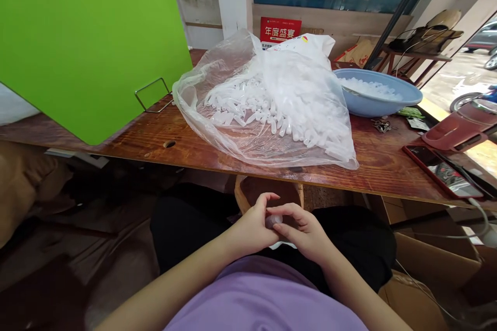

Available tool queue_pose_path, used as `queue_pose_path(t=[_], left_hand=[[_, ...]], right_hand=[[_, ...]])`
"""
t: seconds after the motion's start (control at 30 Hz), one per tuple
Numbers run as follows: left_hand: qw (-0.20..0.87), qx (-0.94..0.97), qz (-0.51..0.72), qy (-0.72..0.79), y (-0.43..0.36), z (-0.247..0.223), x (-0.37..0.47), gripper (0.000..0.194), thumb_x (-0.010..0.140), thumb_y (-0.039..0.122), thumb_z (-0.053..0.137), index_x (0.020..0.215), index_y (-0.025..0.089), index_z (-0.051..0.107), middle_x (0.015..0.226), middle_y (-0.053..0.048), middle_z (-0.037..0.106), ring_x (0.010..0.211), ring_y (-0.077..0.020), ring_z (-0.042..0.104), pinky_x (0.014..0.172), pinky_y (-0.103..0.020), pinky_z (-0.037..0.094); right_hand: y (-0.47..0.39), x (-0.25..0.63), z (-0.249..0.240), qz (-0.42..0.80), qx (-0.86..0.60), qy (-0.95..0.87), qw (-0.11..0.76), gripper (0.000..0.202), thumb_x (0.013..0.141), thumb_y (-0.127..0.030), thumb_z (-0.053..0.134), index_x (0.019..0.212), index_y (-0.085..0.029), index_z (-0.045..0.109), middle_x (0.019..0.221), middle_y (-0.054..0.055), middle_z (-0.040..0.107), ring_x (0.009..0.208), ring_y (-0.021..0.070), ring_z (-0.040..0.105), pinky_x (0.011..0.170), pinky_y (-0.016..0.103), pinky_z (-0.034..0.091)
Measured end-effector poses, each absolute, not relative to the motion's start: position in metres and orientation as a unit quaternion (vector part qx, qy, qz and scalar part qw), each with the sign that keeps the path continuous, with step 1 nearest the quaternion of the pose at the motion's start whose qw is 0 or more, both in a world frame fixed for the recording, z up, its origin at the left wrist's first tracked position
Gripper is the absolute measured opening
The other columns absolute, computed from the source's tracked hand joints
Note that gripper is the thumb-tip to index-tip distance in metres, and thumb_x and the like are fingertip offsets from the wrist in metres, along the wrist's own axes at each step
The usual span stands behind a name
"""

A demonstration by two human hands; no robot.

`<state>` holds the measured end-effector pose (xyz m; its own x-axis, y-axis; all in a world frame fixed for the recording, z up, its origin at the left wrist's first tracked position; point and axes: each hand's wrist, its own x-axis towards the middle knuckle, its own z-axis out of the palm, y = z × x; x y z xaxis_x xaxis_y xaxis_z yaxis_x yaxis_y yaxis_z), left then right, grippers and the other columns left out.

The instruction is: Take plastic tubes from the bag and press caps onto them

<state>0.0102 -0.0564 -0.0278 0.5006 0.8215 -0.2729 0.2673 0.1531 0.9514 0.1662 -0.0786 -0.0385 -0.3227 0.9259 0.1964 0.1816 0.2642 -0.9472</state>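
Observation:
Both hands meet above my lap, just in front of the table edge. Between them is a small translucent whitish plastic piece, its exact kind hidden by the fingers. My left hand is curled around it from the left. From the right, the thumb and forefinger of my right hand pinch the same piece. A bit of something white shows beneath the hands. On the table lies a clear plastic bag, wide at its mouth, with many small translucent white plastic tubes in it.
A blue basin of similar white pieces stands right of the bag. Farther right are a phone and a pink mug. A large green board rises at left beside a wire stand. Cardboard boxes sit below right.

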Motion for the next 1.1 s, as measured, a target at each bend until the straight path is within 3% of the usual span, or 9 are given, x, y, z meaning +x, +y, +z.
queue_pose_path(t=[0.33, 0.63, 0.7, 0.8, 0.83, 0.9, 0.97, 1.03, 1.1], left_hand=[[0.508, 0.727, 0.079, 0.454, -0.052, -0.014, 0.006, 0.060, 0.067, 0.025, 0.062, 0.121, 0.012, 0.039, 0.094, -0.011, 0.065, 0.080, -0.0236, 0.062, 0.065, -0.029, 0.046], [0.554, 0.729, 0.029, 0.400, -0.048, -0.004, 0.001, 0.073, 0.057, 0.022, 0.072, 0.124, 0.017, 0.043, 0.110, -0.010, 0.061, 0.093, -0.0239, 0.060, 0.073, -0.028, 0.046], [0.547, 0.725, 0.033, 0.418, -0.048, -0.005, 0.003, 0.074, 0.059, 0.024, 0.071, 0.126, 0.015, 0.041, 0.103, -0.010, 0.064, 0.090, -0.0241, 0.060, 0.071, -0.029, 0.046], [0.517, 0.724, 0.055, 0.453, -0.047, -0.008, 0.007, 0.072, 0.065, 0.029, 0.067, 0.129, 0.013, 0.037, 0.089, -0.008, 0.066, 0.080, -0.0234, 0.062, 0.065, -0.028, 0.045], [0.506, 0.728, 0.061, 0.459, -0.047, -0.009, 0.007, 0.071, 0.067, 0.031, 0.065, 0.129, 0.012, 0.036, 0.087, -0.008, 0.066, 0.078, -0.0232, 0.062, 0.064, -0.028, 0.044], [0.489, 0.736, 0.071, 0.463, -0.046, -0.011, 0.007, 0.069, 0.068, 0.033, 0.064, 0.128, 0.012, 0.036, 0.090, -0.009, 0.065, 0.077, -0.0234, 0.061, 0.062, -0.028, 0.044], [0.489, 0.738, 0.072, 0.459, -0.046, -0.012, 0.006, 0.068, 0.068, 0.032, 0.064, 0.126, 0.012, 0.037, 0.094, -0.011, 0.064, 0.080, -0.0240, 0.061, 0.064, -0.029, 0.044], [0.492, 0.739, 0.071, 0.454, -0.047, -0.014, 0.005, 0.068, 0.068, 0.031, 0.063, 0.127, 0.012, 0.036, 0.094, -0.010, 0.065, 0.081, -0.0238, 0.061, 0.066, -0.029, 0.045], [0.495, 0.742, 0.064, 0.449, -0.048, -0.015, 0.006, 0.068, 0.069, 0.030, 0.061, 0.128, 0.011, 0.033, 0.088, -0.009, 0.066, 0.078, -0.0231, 0.062, 0.065, -0.029, 0.044]], right_hand=[[-0.073, 0.180, -0.030, 0.427, -0.358, -0.764, 0.326, 0.020, 0.085, -0.027, 0.056, 0.102, -0.027, 0.067, 0.088, 0.003, 0.064, 0.081, 0.0129, 0.061, 0.073, 0.024, 0.050], [-0.073, 0.179, -0.022, 0.431, -0.349, -0.782, 0.284, 0.019, 0.085, -0.033, 0.056, 0.095, -0.024, 0.068, 0.087, 0.003, 0.068, 0.079, 0.0139, 0.061, 0.070, 0.024, 0.047], [-0.073, 0.176, -0.024, 0.381, -0.398, -0.793, 0.260, 0.023, 0.084, -0.039, 0.056, 0.084, -0.020, 0.069, 0.073, 0.003, 0.066, 0.067, 0.0141, 0.059, 0.062, 0.024, 0.045], [-0.074, 0.172, -0.028, 0.305, -0.481, -0.791, 0.223, 0.048, 0.091, -0.043, 0.038, 0.058, -0.017, 0.061, 0.054, 0.002, 0.054, 0.054, 0.0139, 0.052, 0.055, 0.026, 0.040], [-0.074, 0.171, -0.028, 0.298, -0.500, -0.781, 0.228, 0.048, 0.092, -0.042, 0.034, 0.061, -0.016, 0.061, 0.057, 0.003, 0.055, 0.057, 0.0146, 0.053, 0.056, 0.027, 0.041], [-0.076, 0.172, -0.028, 0.318, -0.508, -0.757, 0.260, 0.031, 0.090, -0.038, 0.041, 0.088, -0.016, 0.062, 0.078, 0.006, 0.061, 0.070, 0.0161, 0.057, 0.063, 0.027, 0.044], [-0.078, 0.175, -0.025, 0.355, -0.472, -0.756, 0.280, 0.027, 0.087, -0.032, 0.050, 0.111, -0.020, 0.054, 0.098, 0.007, 0.061, 0.085, 0.0162, 0.058, 0.073, 0.027, 0.045], [-0.080, 0.176, -0.024, 0.375, -0.446, -0.771, 0.258, 0.023, 0.087, -0.027, 0.049, 0.108, -0.021, 0.055, 0.098, 0.006, 0.061, 0.086, 0.0155, 0.058, 0.075, 0.027, 0.045], [-0.082, 0.174, -0.024, 0.369, -0.469, -0.773, 0.216, 0.019, 0.090, -0.028, 0.042, 0.091, -0.019, 0.059, 0.085, 0.005, 0.062, 0.077, 0.0159, 0.058, 0.069, 0.027, 0.044]])
